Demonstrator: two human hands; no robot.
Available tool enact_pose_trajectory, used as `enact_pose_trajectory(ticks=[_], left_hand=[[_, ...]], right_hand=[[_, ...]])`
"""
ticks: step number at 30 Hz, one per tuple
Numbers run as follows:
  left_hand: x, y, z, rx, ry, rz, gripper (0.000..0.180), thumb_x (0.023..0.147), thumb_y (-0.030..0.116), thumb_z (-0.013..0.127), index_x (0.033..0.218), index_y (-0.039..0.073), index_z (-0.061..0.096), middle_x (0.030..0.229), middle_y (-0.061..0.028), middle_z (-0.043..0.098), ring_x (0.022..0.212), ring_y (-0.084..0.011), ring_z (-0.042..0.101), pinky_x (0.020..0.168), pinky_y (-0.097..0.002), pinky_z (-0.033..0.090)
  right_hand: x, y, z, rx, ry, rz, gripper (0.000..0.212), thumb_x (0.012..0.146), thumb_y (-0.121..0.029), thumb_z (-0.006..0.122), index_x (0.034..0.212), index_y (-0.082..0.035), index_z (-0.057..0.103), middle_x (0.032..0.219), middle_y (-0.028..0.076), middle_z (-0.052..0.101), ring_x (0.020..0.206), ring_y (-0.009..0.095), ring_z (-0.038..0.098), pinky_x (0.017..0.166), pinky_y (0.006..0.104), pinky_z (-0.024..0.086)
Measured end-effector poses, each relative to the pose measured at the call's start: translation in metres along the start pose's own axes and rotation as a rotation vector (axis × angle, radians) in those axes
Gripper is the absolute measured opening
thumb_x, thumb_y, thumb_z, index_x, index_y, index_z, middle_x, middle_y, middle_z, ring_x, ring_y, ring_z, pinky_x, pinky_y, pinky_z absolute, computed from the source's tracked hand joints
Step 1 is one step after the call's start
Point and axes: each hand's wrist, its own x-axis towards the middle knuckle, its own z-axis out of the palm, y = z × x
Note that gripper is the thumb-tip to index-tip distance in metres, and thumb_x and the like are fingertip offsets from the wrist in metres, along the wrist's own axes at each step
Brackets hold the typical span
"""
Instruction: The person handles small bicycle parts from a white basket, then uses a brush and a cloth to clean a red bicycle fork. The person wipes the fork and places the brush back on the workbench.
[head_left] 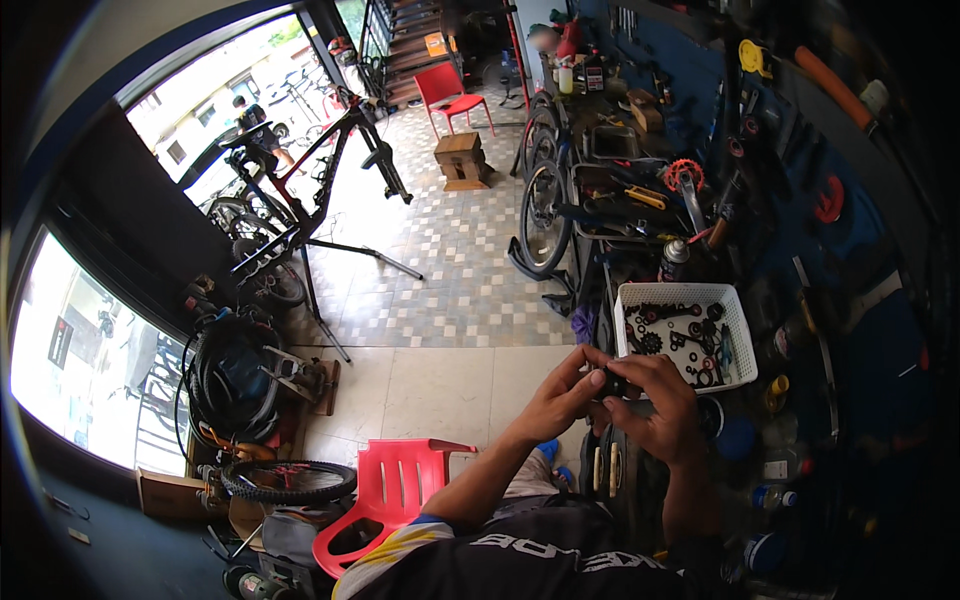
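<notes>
Tiled floor (440,265) spreads through a bike workshop, with a bright doorway (185,115) on the far left. Close to the person's body, above the lap, a small dark part (613,384) sits between both hands, mostly covered by fingers, so its shape is hard to tell. The left hand (566,397) has its grip pinched on it, thumb against fingers; the right hand (657,408) pinches it from the other side. Just beyond the right hand stands a white basket (746,370) holding loose black bike parts (652,343). Near its far edge is a spray can (674,260), and farther back a red chainring (684,174). Left of the forearms is a red chair (402,485), beside a wheel (290,482). Well apart, a bike frame (318,205) hangs on a stand (365,258), near a wooden stool (461,158).
</notes>
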Motion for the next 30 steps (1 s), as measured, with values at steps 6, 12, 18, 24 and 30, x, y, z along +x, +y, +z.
enact_pose_trajectory(ticks=[6, 12, 18, 24, 30], left_hand=[[0.004, -0.009, 0.001, 0.128, 0.048, 0.094, 0.039, 0.109, 0.047, 0.038, 0.118, 0.009, 0.042, 0.079, -0.0040, 0.052, 0.058, -0.0085, 0.050, 0.048, -0.0225, 0.039], [0.014, -0.013, 0.016, 0.209, 0.268, 0.280, 0.050, 0.108, 0.055, 0.030, 0.112, 0.009, 0.046, 0.069, 0.0020, 0.047, 0.057, -0.0062, 0.043, 0.049, -0.0232, 0.032], [0.007, -0.003, 0.025, 0.451, 0.404, 0.432, 0.057, 0.105, 0.059, 0.029, 0.103, 0.006, 0.051, 0.078, -0.0027, 0.053, 0.067, -0.0094, 0.048, 0.059, -0.0260, 0.039], [0.004, -0.004, 0.025, 0.397, 0.386, 0.407, 0.054, 0.106, 0.055, 0.029, 0.100, 0.005, 0.048, 0.077, -0.0053, 0.054, 0.062, -0.0111, 0.049, 0.056, -0.0262, 0.041], [0.003, 0.001, 0.029, 0.339, 0.391, 0.380, 0.053, 0.106, 0.055, 0.030, 0.101, 0.005, 0.045, 0.076, -0.0061, 0.054, 0.062, -0.0117, 0.051, 0.056, -0.0261, 0.042]], right_hand=[[0.003, -0.005, 0.004, -0.023, -0.008, -0.098, 0.043, 0.082, -0.012, 0.081, 0.121, -0.002, 0.066, 0.117, 0.014, 0.068, 0.105, 0.030, 0.066, 0.090, 0.0388, 0.053], [0.005, -0.006, 0.012, -0.087, 0.060, -0.206, 0.051, 0.079, -0.006, 0.083, 0.127, -0.002, 0.065, 0.123, 0.014, 0.066, 0.114, 0.031, 0.063, 0.096, 0.0419, 0.051], [0.001, -0.014, 0.009, -0.067, 0.093, -0.175, 0.052, 0.079, -0.009, 0.085, 0.127, -0.005, 0.066, 0.123, 0.012, 0.062, 0.112, 0.029, 0.061, 0.094, 0.0402, 0.051], [-0.005, -0.014, 0.006, 0.019, 0.062, -0.156, 0.055, 0.081, -0.009, 0.084, 0.131, -0.002, 0.063, 0.117, 0.013, 0.062, 0.102, 0.029, 0.066, 0.085, 0.0354, 0.057], [0.000, -0.015, -0.004, 0.028, 0.015, -0.167, 0.054, 0.079, -0.008, 0.085, 0.128, -0.003, 0.063, 0.117, 0.014, 0.063, 0.104, 0.029, 0.066, 0.086, 0.0371, 0.057]])
